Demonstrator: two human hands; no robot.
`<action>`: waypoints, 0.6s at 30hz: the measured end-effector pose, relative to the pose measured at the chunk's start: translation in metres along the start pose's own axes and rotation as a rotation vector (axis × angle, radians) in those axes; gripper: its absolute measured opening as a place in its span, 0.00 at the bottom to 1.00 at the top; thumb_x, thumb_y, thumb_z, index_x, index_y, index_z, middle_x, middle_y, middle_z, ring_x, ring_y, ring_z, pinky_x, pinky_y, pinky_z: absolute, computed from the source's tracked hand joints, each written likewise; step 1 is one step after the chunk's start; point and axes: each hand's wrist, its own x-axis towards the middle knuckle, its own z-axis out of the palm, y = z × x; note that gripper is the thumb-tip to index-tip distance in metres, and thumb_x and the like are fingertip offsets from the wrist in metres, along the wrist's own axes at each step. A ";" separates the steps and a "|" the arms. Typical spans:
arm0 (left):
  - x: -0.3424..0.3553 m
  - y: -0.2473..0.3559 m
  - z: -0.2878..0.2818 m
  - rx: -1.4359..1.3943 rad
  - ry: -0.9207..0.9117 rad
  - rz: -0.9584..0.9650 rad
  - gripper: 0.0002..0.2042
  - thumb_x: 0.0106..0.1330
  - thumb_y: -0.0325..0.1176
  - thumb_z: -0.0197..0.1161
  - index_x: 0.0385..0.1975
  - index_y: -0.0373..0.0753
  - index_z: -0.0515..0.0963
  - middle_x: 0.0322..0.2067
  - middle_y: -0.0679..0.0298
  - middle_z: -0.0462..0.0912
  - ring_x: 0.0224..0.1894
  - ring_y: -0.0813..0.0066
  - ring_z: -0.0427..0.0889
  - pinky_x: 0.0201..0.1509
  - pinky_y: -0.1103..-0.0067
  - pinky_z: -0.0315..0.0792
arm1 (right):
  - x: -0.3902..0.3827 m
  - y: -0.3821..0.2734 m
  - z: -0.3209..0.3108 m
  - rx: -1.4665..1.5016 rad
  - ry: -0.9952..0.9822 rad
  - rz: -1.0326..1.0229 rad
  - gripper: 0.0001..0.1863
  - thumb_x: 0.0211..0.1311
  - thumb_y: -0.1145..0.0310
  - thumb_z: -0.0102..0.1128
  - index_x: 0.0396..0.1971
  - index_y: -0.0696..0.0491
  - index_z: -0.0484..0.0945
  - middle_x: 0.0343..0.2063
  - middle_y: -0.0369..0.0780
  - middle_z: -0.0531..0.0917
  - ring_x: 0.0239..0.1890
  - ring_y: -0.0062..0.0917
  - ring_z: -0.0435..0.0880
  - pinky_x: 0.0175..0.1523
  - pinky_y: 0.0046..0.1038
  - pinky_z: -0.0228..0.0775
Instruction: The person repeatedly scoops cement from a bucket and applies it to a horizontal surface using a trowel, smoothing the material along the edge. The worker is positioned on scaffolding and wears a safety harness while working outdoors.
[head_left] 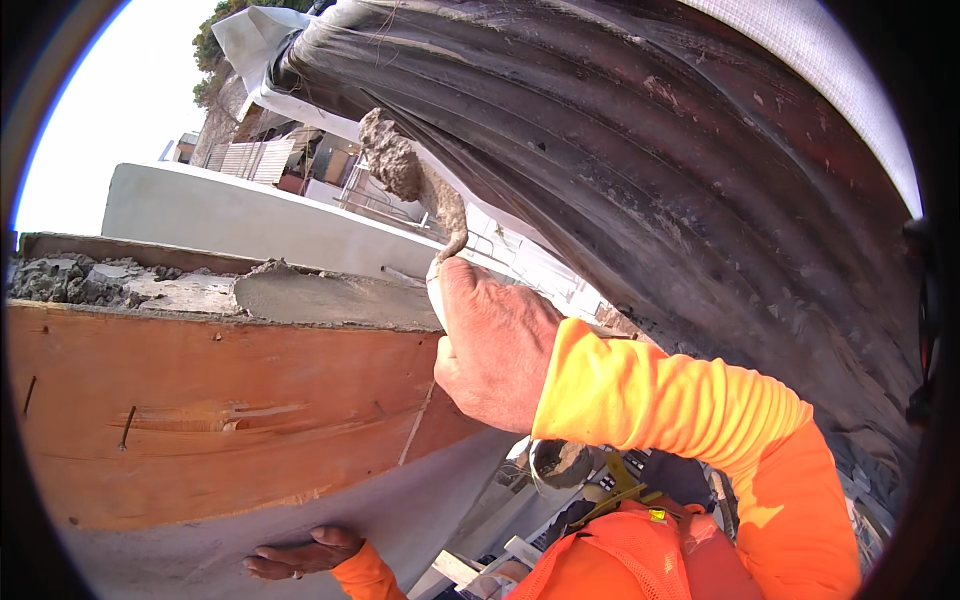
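Observation:
My right hand (pixel 500 345) is closed round the pale handle of a trowel (pixel 452 225), raised above the top of the wall. A lump of wet mortar (pixel 390 158) clings to the trowel's far end, and its blade is coated grey. Just left of the hand runs a strip of mortar (pixel 335 298), smooth near me and rough and lumpy farther left. An orange-brown wooden board (pixel 210 400) faces that strip along its near side. Lower down, my left hand (pixel 305 555) rests with fingers stretched out against the grey wall face (pixel 400 500) below the board.
Dark plastic sheeting (pixel 650 150) slopes down close on the right. Nails (pixel 128 428) stick out of the board. Below my right forearm is a bucket (pixel 560 463), with pale wooden pieces (pixel 457 568) lower down. A white wall (pixel 240 215) stands beyond.

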 end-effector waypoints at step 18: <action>0.001 -0.005 0.006 -0.019 0.037 0.030 0.36 0.82 0.54 0.40 0.78 0.30 0.57 0.78 0.41 0.54 0.80 0.40 0.53 0.79 0.43 0.49 | -0.030 -0.014 -0.052 0.417 -0.451 -0.241 0.26 0.57 0.75 0.63 0.55 0.65 0.70 0.38 0.52 0.82 0.37 0.41 0.89 0.43 0.41 0.81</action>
